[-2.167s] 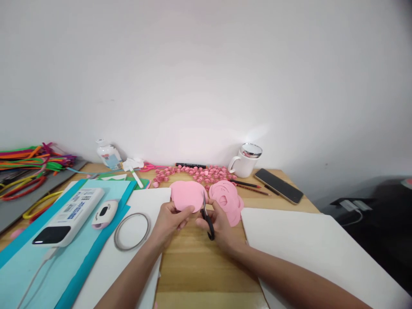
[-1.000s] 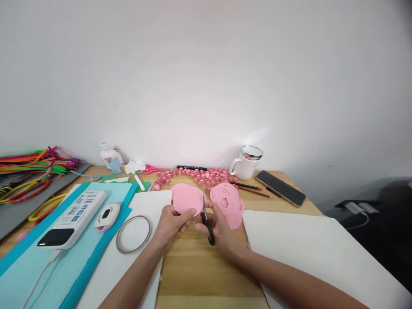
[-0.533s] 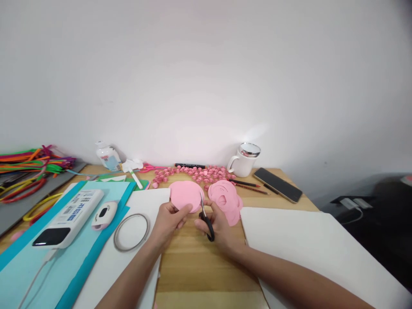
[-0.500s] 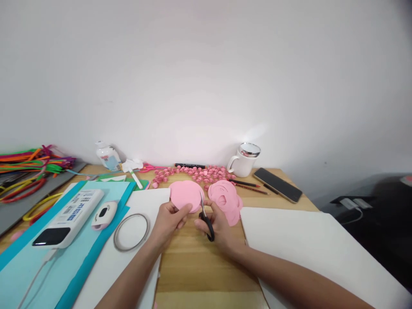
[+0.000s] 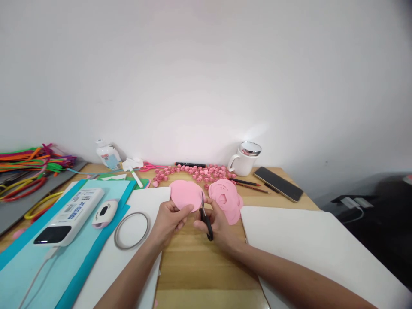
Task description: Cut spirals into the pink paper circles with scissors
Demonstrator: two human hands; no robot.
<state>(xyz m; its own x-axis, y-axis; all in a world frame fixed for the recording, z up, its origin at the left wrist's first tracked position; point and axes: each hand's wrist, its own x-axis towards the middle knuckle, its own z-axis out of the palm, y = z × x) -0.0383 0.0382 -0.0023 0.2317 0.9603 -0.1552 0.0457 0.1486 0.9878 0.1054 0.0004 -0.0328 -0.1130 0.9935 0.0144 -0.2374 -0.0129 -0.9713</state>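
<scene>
Between thumb and fingers, my left hand (image 5: 170, 221) pinches the near edge of a round pink paper piece (image 5: 185, 195). My right hand (image 5: 216, 223) is closed around the black handles of a pair of scissors (image 5: 206, 221). Their blades point away from me and lie at the right edge of the pink paper. Just right of the blades is a stack of pink paper spirals (image 5: 230, 212), partly behind my right hand. Many small rolled pink paper pieces (image 5: 206, 174) lie farther back.
A white mug (image 5: 245, 159), pencils (image 5: 247, 182) and a phone (image 5: 278, 183) stand or lie at the back right. White sheets flank the wooden table (image 5: 206, 274). At left are a tape roll (image 5: 131, 230), a white power bank (image 5: 69, 216) and a glue bottle (image 5: 108, 154).
The scissor blades look closer together than before and still sit at the paper's right edge. My left hand keeps its pinch with barely any movement.
</scene>
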